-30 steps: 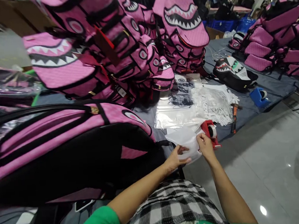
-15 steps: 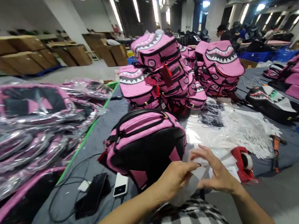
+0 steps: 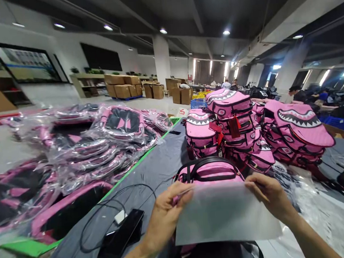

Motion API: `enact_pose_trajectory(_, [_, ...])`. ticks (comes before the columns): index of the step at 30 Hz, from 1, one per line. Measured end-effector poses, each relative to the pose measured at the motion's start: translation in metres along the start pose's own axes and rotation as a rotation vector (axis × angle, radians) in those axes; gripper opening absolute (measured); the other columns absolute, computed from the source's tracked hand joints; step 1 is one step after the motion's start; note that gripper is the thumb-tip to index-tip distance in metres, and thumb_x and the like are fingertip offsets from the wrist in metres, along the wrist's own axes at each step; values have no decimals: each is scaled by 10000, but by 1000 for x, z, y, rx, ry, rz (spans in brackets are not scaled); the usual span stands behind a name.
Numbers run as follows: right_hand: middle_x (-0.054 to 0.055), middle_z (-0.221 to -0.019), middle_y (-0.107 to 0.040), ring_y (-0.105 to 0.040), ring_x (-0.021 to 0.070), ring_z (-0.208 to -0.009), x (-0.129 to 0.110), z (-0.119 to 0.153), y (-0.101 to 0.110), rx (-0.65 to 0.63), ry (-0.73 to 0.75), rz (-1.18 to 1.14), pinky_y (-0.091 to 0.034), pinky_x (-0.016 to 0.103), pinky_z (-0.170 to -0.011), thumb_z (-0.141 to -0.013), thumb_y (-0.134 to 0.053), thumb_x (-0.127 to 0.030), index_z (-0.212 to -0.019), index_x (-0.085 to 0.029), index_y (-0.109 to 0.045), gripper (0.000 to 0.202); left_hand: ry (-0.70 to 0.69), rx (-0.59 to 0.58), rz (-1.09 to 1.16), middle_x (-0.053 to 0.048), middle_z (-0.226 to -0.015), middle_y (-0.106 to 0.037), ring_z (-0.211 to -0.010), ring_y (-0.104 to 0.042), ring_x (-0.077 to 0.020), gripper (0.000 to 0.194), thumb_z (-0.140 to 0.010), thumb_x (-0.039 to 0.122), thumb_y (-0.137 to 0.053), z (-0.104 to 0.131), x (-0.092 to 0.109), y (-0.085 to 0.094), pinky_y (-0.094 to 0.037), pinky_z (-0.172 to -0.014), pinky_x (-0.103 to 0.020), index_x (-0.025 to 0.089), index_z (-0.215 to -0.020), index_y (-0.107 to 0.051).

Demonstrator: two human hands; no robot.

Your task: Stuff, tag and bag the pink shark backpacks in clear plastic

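Observation:
A frosted, translucent plastic sheet [image 3: 225, 216] is stretched between my two hands; whether it is a flat bag cannot be made out. My left hand [image 3: 168, 210] pinches its upper left corner, and my right hand [image 3: 269, 195] grips the upper right corner. Right behind the sheet stands a pink backpack [image 3: 213, 170] with black handles and trim. The sheet hides most of its body, while black straps show below the lower edge.
Left of my hand lie a black phone [image 3: 122, 234], a white plug [image 3: 120, 216] and a looped cable [image 3: 89, 209]. Plastic-wrapped pink bags [image 3: 81, 152] are heaped beyond the green edge [image 3: 139, 163]. Pink shark-mouth backpacks [image 3: 233, 120] are piled ahead, with clear plastic [image 3: 324, 208] at right.
The crumpled plastic between my hands is now spread out flat, and my hands have moved apart, up in front of the backpack. My view has turned left and tilted up.

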State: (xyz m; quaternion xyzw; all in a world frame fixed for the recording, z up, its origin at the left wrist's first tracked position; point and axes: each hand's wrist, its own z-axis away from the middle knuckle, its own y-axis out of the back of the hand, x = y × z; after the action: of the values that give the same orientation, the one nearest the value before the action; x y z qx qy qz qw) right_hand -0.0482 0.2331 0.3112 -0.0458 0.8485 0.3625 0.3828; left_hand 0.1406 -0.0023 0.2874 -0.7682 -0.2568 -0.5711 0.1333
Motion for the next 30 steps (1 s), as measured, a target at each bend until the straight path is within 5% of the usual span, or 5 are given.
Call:
enact_pose_trajectory(9, [-28,-568,-446,-386,117,-524,9,-108,7,-96,117,108,-332,227,-476,-867,-524,-720,-687,-202,-599,553,109,104,301,30,-568,-505,-526,-376,-87,570,-639,709,-745,-82,-8,-7,-305,-464,-202,148,-607,-647])
enact_pose_trajectory(16, [-48,-568,-367,-320,96,-521,28,-109,-13,-210,65,-6,-274,217,-453,-937,-464,-671,-635,-199,-485,561,214,38,116,54,-565,-340,-531,-269,-78,666,-646,814,-651,-90,-29,-2,-210,-448,-211,178,-548,-482])
enact_pose_trajectory(21, [-44,-627,-489,-447,103,-551,30,-101,-24,-212,54,18,-368,200,-488,-991,-482,-547,-863,-185,-600,402,287,-45,47,52,-576,-343,-545,-274,-87,641,-665,799,-618,-89,-27,0,-217,-478,-224,178,-572,-487])
enact_pose_trajectory(27, [38,-906,-654,-638,142,-726,30,-91,-31,243,597,362,-533,247,-658,-968,-612,-284,-1071,-214,-641,128,312,-34,-111,24,-589,-408,-593,-362,-114,596,-725,741,-559,-83,-24,-3,-282,-553,-238,170,-567,-493])
enact_pose_trajectory(30, [52,-907,-701,-669,158,-856,22,-86,-26,167,878,441,-553,270,-779,-1029,-469,-151,-1117,-199,-669,224,320,-39,-125,32,-574,-383,-578,-339,-110,581,-721,729,-551,-83,-26,-2,-259,-544,-243,174,-561,-487])
